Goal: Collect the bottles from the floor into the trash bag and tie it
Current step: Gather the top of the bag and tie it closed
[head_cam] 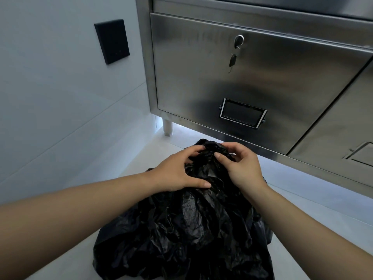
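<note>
A crumpled black trash bag (187,235) sits on the white floor in front of me, its top gathered into a bunch. My left hand (175,172) grips the gathered plastic from the left, thumb pressed on the bag's side. My right hand (240,168) pinches the same bunch from the right, fingers curled over the top. No bottles are in sight; whatever the bag holds is hidden by the plastic.
A stainless steel cabinet (252,77) with a lock, a hanging key (232,61) and a label holder stands just behind the bag on short legs (167,127). A pale wall with a black panel (112,41) is at the left. White floor (302,199) surrounds the bag.
</note>
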Action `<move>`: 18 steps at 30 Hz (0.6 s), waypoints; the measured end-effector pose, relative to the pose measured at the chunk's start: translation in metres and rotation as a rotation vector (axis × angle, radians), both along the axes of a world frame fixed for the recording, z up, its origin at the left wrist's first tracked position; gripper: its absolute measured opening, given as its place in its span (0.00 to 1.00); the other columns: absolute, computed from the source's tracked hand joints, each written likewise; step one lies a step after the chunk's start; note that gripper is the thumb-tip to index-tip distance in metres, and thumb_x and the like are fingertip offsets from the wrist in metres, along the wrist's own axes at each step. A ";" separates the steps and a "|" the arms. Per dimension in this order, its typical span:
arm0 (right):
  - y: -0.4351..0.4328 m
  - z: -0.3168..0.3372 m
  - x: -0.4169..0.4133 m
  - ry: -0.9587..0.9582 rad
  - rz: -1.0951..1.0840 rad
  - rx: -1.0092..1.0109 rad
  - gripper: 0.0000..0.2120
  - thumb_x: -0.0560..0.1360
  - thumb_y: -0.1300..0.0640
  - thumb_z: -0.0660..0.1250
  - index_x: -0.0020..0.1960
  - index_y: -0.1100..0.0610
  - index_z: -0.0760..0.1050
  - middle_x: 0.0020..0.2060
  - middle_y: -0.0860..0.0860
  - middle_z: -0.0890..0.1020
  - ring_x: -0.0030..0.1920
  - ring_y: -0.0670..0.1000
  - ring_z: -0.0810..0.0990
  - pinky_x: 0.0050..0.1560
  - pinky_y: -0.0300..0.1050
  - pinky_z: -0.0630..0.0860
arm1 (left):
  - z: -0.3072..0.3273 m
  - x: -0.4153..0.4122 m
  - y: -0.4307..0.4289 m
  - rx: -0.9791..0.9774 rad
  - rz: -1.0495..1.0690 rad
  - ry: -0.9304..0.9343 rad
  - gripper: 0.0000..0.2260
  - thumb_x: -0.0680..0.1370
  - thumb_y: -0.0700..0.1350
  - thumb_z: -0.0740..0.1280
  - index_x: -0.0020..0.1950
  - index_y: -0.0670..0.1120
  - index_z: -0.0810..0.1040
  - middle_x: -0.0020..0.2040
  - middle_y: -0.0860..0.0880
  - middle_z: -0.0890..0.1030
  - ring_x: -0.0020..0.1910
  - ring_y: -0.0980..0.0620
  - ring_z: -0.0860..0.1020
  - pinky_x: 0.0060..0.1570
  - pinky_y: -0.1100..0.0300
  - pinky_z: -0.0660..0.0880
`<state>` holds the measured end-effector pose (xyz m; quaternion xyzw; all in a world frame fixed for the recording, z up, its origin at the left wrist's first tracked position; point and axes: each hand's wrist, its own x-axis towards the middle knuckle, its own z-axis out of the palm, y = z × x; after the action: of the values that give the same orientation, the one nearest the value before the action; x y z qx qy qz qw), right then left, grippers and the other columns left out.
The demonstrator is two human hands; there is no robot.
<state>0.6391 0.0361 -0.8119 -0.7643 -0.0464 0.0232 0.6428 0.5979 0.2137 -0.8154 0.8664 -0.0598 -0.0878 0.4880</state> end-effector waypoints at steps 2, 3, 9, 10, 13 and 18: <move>-0.004 0.000 0.000 0.007 0.010 0.029 0.08 0.71 0.65 0.72 0.46 0.53 0.79 0.41 0.46 0.84 0.42 0.44 0.82 0.46 0.38 0.79 | -0.004 0.002 -0.004 0.016 0.020 -0.076 0.35 0.61 0.57 0.77 0.65 0.65 0.65 0.63 0.58 0.73 0.58 0.62 0.73 0.56 0.69 0.68; -0.006 0.000 0.000 0.005 0.020 0.048 0.09 0.71 0.65 0.72 0.46 0.53 0.78 0.40 0.46 0.83 0.41 0.43 0.82 0.45 0.38 0.78 | -0.005 0.003 -0.005 0.010 0.027 -0.103 0.33 0.62 0.57 0.77 0.63 0.66 0.66 0.62 0.58 0.74 0.56 0.63 0.74 0.54 0.71 0.68; -0.021 0.001 -0.001 -0.082 0.133 -0.028 0.15 0.71 0.64 0.72 0.46 0.43 0.81 0.44 0.45 0.84 0.47 0.45 0.82 0.51 0.42 0.77 | -0.008 0.012 -0.007 -0.102 0.090 -0.165 0.27 0.65 0.52 0.77 0.59 0.65 0.70 0.51 0.60 0.77 0.48 0.66 0.75 0.46 0.76 0.69; -0.022 0.000 -0.001 -0.093 0.148 -0.054 0.14 0.71 0.64 0.72 0.46 0.44 0.80 0.44 0.44 0.84 0.48 0.45 0.82 0.52 0.43 0.77 | -0.010 0.014 -0.007 -0.112 0.098 -0.163 0.26 0.65 0.52 0.76 0.59 0.64 0.71 0.50 0.60 0.77 0.47 0.65 0.75 0.45 0.75 0.69; -0.020 -0.003 -0.005 -0.140 0.185 -0.194 0.10 0.74 0.60 0.68 0.51 0.47 0.77 0.49 0.45 0.82 0.52 0.44 0.79 0.56 0.41 0.74 | -0.013 0.017 -0.007 -0.141 0.132 -0.145 0.23 0.67 0.51 0.75 0.58 0.64 0.72 0.49 0.60 0.77 0.46 0.64 0.76 0.44 0.74 0.69; -0.014 -0.009 -0.013 -0.253 0.294 -0.360 0.12 0.80 0.52 0.57 0.62 0.45 0.67 0.59 0.42 0.74 0.62 0.40 0.70 0.63 0.41 0.65 | -0.012 0.019 -0.009 -0.239 0.190 -0.128 0.16 0.68 0.49 0.75 0.53 0.60 0.77 0.45 0.58 0.78 0.40 0.65 0.77 0.41 0.74 0.70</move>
<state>0.6263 0.0217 -0.8204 -0.8481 -0.2321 0.0287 0.4754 0.6170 0.2049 -0.8272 0.8077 -0.0188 0.0218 0.5889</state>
